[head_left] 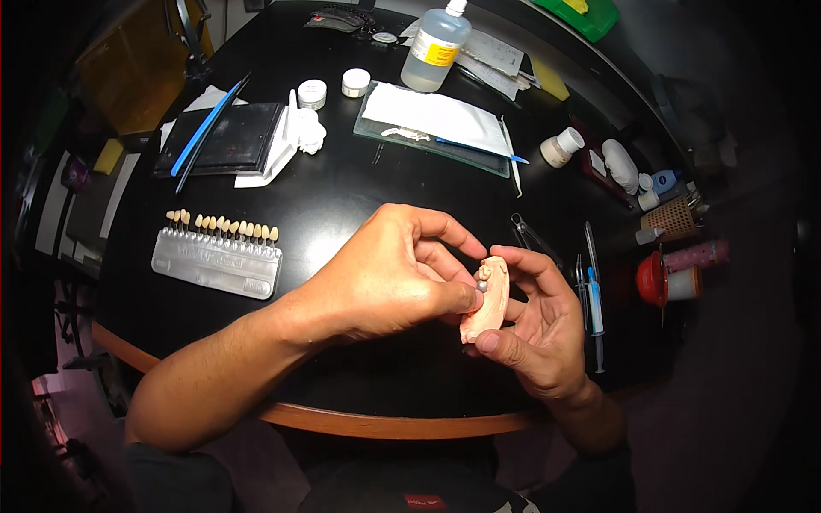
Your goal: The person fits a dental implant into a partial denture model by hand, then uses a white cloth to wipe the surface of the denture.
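Between my hands is a pale pink dental cast (491, 312) with a small silver metal piece (481, 284) on it. My right hand (544, 338) grips the cast from the right, thumb at its lower end and fingers around the top. My left hand (393, 269) reaches over from the left, its thumb and curled fingers pinched at the metal piece against the cast. A clear tray of tooth shade tabs (214, 261) lies left of my hands. Tweezers (581, 291), a syringe (596, 316) and a dark metal tool (526, 233) lie behind and right of my right hand.
On the black desk (325, 197) are a dark pad (235, 137) with blue-handled tools, white jars (312, 94), a plastic bottle (434, 51), a glass slab with paper (428, 115), and a small bottle (560, 145). A red bowl (652, 278) and perforated holder (667, 218) sit at right.
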Demonstrator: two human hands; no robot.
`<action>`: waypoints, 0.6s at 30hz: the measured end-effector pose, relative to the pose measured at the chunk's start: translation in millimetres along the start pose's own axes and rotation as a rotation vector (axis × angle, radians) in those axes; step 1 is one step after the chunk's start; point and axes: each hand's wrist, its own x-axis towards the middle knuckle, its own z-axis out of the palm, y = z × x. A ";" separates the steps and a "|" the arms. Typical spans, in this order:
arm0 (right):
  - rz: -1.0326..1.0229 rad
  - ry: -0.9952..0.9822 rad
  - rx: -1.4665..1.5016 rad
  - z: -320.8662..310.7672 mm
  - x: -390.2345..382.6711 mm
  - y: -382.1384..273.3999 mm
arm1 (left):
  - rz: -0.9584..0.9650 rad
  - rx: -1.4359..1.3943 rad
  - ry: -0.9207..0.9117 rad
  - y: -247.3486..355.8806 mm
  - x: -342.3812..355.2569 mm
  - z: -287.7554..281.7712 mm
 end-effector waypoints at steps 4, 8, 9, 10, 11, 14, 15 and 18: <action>-0.018 0.001 -0.009 0.9 -1.0 2.4 | 0.011 0.031 0.013 2.5 -1.7 1.4; -0.021 0.015 -0.028 -0.1 -1.6 2.2 | 0.000 0.066 0.012 1.0 1.1 -0.2; -0.019 0.021 -0.028 0.4 -1.6 1.7 | 0.002 0.058 0.012 0.9 0.9 -0.4; -0.012 0.020 -0.033 0.5 -1.5 1.7 | -0.002 0.043 0.008 0.8 0.7 -0.6; -0.021 0.021 -0.035 0.1 -1.2 2.3 | -0.006 0.030 0.006 0.6 0.2 -0.5; -0.028 0.016 -0.033 -1.8 -1.2 4.3 | -0.013 0.046 0.024 0.7 0.0 0.0; -0.034 0.012 -0.026 -2.6 -1.4 4.8 | -0.013 0.038 0.024 0.4 0.3 0.0; -0.051 0.000 -0.052 -3.9 -1.1 6.0 | -0.015 0.058 0.025 0.2 0.7 0.3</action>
